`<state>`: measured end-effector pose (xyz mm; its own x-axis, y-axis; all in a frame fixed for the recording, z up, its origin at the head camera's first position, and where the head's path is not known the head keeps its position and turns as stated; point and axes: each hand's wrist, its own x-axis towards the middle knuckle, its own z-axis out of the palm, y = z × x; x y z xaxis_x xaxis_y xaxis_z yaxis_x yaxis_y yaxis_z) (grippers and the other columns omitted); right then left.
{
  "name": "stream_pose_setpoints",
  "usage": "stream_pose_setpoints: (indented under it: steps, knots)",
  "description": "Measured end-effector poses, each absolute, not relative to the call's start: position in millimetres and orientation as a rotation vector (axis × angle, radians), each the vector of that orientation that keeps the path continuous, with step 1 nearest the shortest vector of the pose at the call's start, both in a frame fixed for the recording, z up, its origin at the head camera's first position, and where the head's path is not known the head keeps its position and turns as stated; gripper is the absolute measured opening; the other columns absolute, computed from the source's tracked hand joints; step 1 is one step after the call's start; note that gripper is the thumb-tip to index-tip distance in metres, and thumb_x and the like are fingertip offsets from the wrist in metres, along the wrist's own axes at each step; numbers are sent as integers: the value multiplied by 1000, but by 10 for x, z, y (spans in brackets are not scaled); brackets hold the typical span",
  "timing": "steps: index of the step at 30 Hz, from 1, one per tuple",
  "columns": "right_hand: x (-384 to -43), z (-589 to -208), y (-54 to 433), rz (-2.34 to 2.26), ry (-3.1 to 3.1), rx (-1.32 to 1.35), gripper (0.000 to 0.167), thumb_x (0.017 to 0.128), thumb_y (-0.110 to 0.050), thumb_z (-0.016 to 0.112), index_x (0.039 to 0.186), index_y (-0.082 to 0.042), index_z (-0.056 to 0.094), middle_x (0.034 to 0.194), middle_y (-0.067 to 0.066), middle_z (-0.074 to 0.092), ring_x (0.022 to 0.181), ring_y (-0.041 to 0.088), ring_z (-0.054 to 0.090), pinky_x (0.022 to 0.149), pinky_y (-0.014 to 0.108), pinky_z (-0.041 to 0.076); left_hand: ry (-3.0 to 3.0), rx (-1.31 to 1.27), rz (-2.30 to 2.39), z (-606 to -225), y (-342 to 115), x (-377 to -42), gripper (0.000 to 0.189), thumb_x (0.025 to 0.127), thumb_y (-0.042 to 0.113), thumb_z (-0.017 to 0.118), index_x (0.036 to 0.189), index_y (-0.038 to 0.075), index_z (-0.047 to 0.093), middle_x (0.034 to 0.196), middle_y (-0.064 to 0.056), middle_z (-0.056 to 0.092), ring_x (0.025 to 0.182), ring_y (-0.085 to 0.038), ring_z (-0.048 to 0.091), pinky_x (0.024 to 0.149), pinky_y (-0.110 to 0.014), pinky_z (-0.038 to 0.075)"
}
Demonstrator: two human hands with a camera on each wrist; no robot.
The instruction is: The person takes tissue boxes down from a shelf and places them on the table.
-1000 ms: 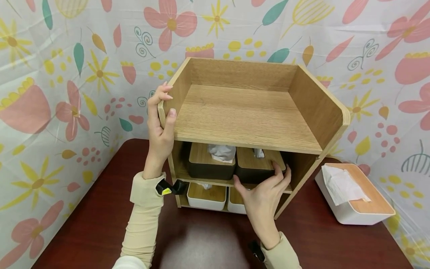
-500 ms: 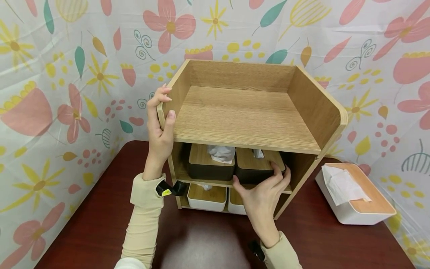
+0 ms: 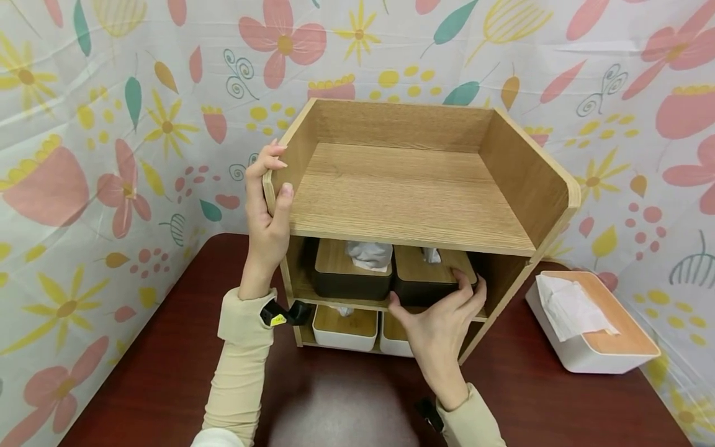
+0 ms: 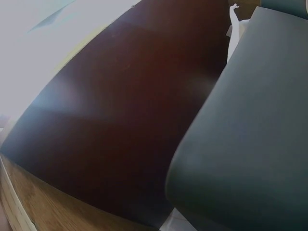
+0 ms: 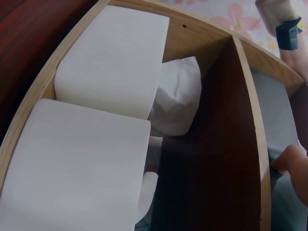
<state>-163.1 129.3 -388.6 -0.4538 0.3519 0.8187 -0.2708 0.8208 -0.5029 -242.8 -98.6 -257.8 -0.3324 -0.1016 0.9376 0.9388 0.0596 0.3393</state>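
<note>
My left hand [image 3: 268, 217] grips the upper left side panel of a wooden shelf unit [image 3: 402, 192], thumb on the inner side. On the middle shelf my right hand [image 3: 441, 323] holds the right-hand dark tissue box [image 3: 421, 290] across its front, thumb at the left and fingers at the right of the lid. Beside it stands another dark tissue box [image 3: 352, 285] with a wooden lid and crumpled tissue. In the right wrist view my right thumb [image 5: 291, 163] presses the dark box. A large grey-green box side [image 4: 245, 125] fills the right of the left wrist view.
On the bottom shelf sit two white tissue boxes, a left one [image 3: 343, 329] and a right one [image 3: 393, 335] partly behind my hand. Another white tissue box [image 3: 592, 329] stands on the dark red table [image 3: 346, 397] at right. A flowered curtain [image 3: 167, 124] hangs behind.
</note>
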Motion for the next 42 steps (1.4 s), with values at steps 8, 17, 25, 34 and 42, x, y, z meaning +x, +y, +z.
stream_pose_setpoints:
  steps: [8, 17, 25, 34, 42]
  knots:
    - [-1627, -3896, 1307, 729, -1912, -57, 93, 61, -37, 81, 127, 10, 37, 133, 31, 34, 135, 46, 27, 107, 53, 33, -1423, -896, -1438, -2564, -990, -2433, 29, 90, 9, 43, 112, -9, 41, 130, -9, 47, 141, -28, 34, 120, -46, 24]
    - [-1638, -3935, 1324, 774, -1907, -30, 100, 62, -48, 83, 130, 8, 35, 137, 33, 28, 136, 44, 27, 106, 53, 32, -1442, -885, -1433, -2570, -993, -2443, 28, 90, 9, 43, 112, -8, 42, 129, -18, 46, 142, -27, 34, 120, -46, 23]
    - [-1634, -3963, 1357, 842, -1925, -11, 107, 58, -60, 79, 129, 6, 34, 138, 35, 22, 137, 43, 23, 107, 54, 29, -1442, -883, -1444, -2595, -999, -2432, 28, 90, 9, 43, 112, -8, 42, 130, -13, 47, 142, -31, 33, 120, -45, 24]
    - [-1664, -3965, 1351, 792, -1887, 7, 96, 67, -53, 81, 123, 8, 35, 125, 26, 36, 136, 50, 23, 113, 56, 26, -1434, -886, -1448, -2576, -985, -2428, 29, 90, 9, 43, 112, -9, 41, 131, -3, 47, 142, -27, 33, 120, -45, 24]
    - [-1676, -3973, 1335, 761, -1903, -42, 92, 67, -50, 78, 126, 7, 35, 126, 33, 32, 135, 53, 22, 110, 62, 24, -1429, -890, -1447, -2579, -976, -2426, 28, 90, 8, 43, 112, -9, 41, 131, -2, 47, 142, -27, 33, 120, -46, 24]
